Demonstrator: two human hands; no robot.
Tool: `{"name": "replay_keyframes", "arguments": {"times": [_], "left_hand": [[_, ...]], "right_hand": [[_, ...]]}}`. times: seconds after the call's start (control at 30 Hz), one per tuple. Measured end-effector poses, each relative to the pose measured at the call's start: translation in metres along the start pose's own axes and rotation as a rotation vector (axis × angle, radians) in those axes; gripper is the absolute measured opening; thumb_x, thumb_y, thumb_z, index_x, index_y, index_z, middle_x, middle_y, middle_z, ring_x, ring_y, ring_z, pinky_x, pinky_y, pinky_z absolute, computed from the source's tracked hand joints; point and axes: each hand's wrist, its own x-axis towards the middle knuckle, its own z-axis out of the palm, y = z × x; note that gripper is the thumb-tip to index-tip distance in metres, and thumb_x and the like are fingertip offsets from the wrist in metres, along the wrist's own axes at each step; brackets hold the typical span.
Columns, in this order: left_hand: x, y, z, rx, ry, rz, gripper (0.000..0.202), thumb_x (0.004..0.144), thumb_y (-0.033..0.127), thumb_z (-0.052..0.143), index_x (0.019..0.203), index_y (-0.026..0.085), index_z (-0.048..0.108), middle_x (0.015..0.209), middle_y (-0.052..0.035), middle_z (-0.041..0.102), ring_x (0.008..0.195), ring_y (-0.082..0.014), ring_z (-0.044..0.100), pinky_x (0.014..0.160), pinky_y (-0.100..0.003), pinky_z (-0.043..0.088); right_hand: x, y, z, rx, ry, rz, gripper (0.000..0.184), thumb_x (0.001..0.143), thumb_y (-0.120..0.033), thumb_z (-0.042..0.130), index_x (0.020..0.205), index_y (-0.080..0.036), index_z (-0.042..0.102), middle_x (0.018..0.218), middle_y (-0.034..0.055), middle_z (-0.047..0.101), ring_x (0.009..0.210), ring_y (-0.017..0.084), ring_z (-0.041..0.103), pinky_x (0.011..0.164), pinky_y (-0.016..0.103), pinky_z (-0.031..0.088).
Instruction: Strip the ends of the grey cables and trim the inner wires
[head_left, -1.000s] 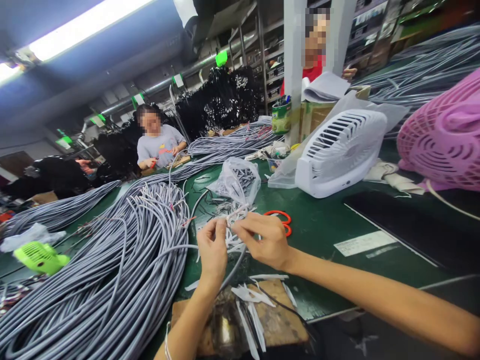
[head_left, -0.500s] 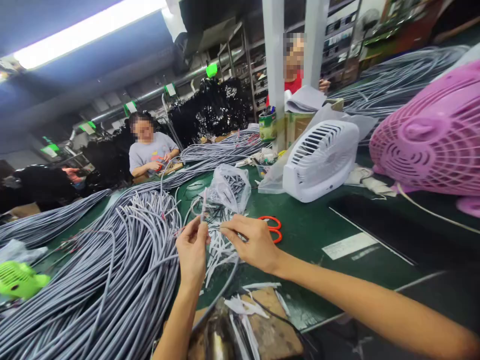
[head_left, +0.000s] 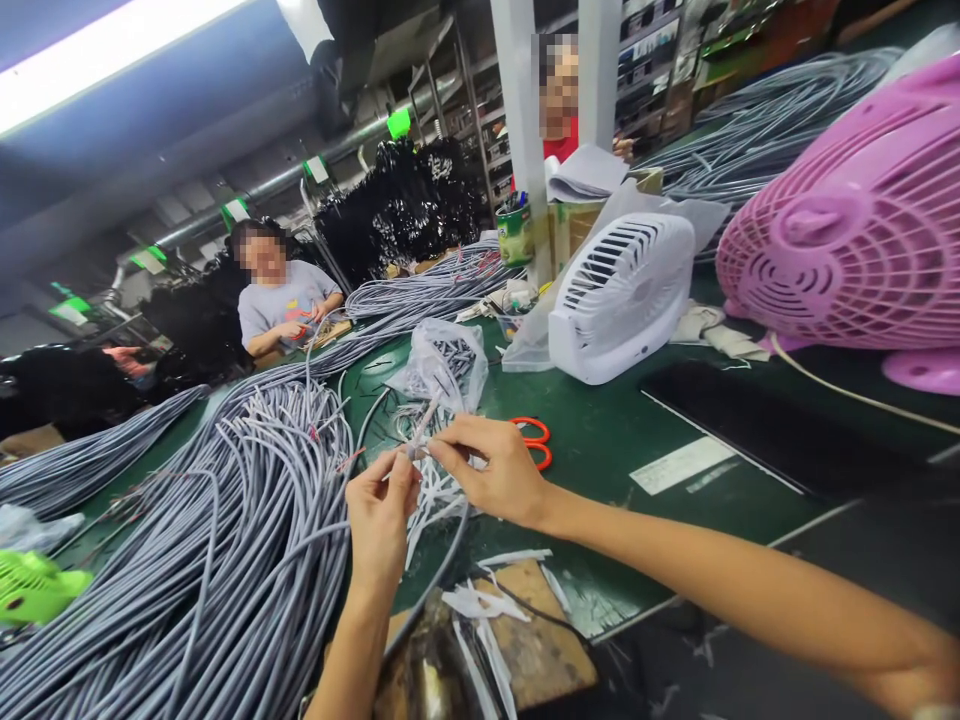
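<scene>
My left hand point(head_left: 382, 500) pinches a grey cable point(head_left: 413, 452) close to its end, thumb against fingers. Beside it, my right hand point(head_left: 487, 465) has its fingertips closed at the same spot; whatever they grip there is too small to make out. From the pinch a pale, narrow strip point(head_left: 427, 415) sticks up, slanting right. Red wire ends point(head_left: 351, 458) show just left of the left fingers. Beneath both hands lies a heap of white strips point(head_left: 435, 500). Orange-handled scissors point(head_left: 541, 455) rest right of the right hand, their blades hidden behind it.
A large bundle of grey cables point(head_left: 247, 520) covers the left of the green table point(head_left: 592, 440). Behind the hands sits a clear bag of small pieces point(head_left: 450, 365). A white fan point(head_left: 622, 300) and a pink fan point(head_left: 832, 230) stand right. A co-worker point(head_left: 281, 295) sits across.
My hands have come together, the right fingertips now meeting the left at the cable end. The upright pale strip now leans right. The whole view has shifted slightly.
</scene>
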Motion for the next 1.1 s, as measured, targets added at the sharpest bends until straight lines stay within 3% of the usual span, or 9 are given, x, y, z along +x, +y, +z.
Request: {"name": "replay_keyframes", "arguments": {"times": [0.23,0.3,0.4,0.43,0.5,0.63,0.7,0.9,1.1], "left_hand": [[-0.001,-0.007,0.005,0.052,-0.004,-0.004,0.036,0.059,0.045,0.071,0.066,0.012,0.059,0.046,0.0079,0.038,0.037,-0.0009,0.026,0.035,-0.015,0.018],[0.006,-0.010,0.007,0.006,0.061,-0.057,0.038,0.054,0.046,0.073,0.062,0.012,0.056,0.043,0.0098,0.034,0.035,-0.0005,0.024,0.034,-0.014,0.016],[0.016,-0.013,0.008,-0.062,0.140,-0.122,0.043,0.048,0.047,0.074,0.055,0.014,0.048,0.041,0.0111,0.031,0.032,0.0003,0.019,0.032,-0.014,0.012],[0.018,-0.013,0.008,-0.070,0.145,-0.127,0.043,0.047,0.047,0.075,0.055,0.014,0.048,0.042,0.0108,0.033,0.033,0.0004,0.020,0.032,-0.014,0.013],[0.017,-0.012,0.008,-0.085,0.114,-0.117,0.041,0.048,0.045,0.075,0.060,0.013,0.053,0.046,0.0091,0.038,0.035,-0.0002,0.026,0.033,-0.013,0.019],[0.009,-0.010,0.009,-0.136,-0.007,-0.078,0.031,0.056,0.036,0.075,0.069,0.011,0.062,0.048,0.0075,0.041,0.042,-0.0015,0.033,0.040,-0.013,0.028],[0.006,-0.010,0.009,-0.128,-0.058,-0.084,0.029,0.058,0.035,0.074,0.067,0.010,0.063,0.046,0.0071,0.041,0.042,-0.0017,0.033,0.040,-0.013,0.027],[0.003,-0.012,0.007,-0.110,-0.080,-0.048,0.031,0.058,0.039,0.075,0.066,0.010,0.065,0.049,0.0049,0.046,0.039,-0.0009,0.031,0.037,-0.014,0.022],[0.001,-0.013,0.000,0.052,-0.081,0.187,0.025,0.065,0.037,0.070,0.064,0.013,0.064,0.049,0.0052,0.044,0.042,-0.0035,0.034,0.039,-0.016,0.027]], "right_hand": [[-0.001,0.000,0.000,0.053,0.021,-0.010,0.023,0.083,-0.017,0.049,0.062,-0.014,0.057,0.052,-0.0019,0.051,0.045,0.007,0.041,0.044,0.019,0.033],[-0.007,-0.007,0.003,0.015,0.058,-0.218,0.025,0.085,-0.017,0.046,0.062,-0.015,0.057,0.051,-0.0017,0.050,0.045,0.008,0.042,0.045,0.021,0.032],[-0.016,-0.019,0.009,0.061,0.107,-0.685,0.034,0.088,-0.020,0.037,0.061,-0.016,0.056,0.044,-0.0039,0.043,0.041,0.009,0.036,0.041,0.025,0.024],[-0.018,-0.021,0.010,0.073,0.085,-0.722,0.035,0.089,-0.021,0.036,0.062,-0.016,0.057,0.043,-0.0047,0.040,0.039,0.008,0.034,0.040,0.025,0.022],[-0.017,-0.020,0.010,0.071,0.065,-0.498,0.031,0.088,-0.023,0.040,0.063,-0.016,0.057,0.047,-0.0036,0.045,0.042,0.008,0.037,0.043,0.023,0.027],[-0.004,-0.002,0.004,0.118,0.035,0.258,0.021,0.074,-0.036,0.062,0.069,-0.016,0.056,0.046,-0.0089,0.032,0.041,0.005,0.027,0.040,0.020,0.024],[0.002,0.004,0.002,0.225,-0.022,0.454,0.027,0.067,-0.040,0.066,0.074,-0.016,0.057,0.046,-0.0100,0.029,0.041,0.005,0.026,0.040,0.019,0.023],[0.007,0.007,0.007,0.493,-0.025,0.620,0.027,0.071,-0.041,0.056,0.061,-0.017,0.051,0.051,-0.0034,0.048,0.048,0.009,0.044,0.049,0.022,0.034],[0.012,0.026,0.008,0.405,0.057,0.849,0.026,0.069,-0.043,0.054,0.068,-0.018,0.050,0.044,-0.0086,0.037,0.039,0.006,0.028,0.042,0.021,0.023]]}}
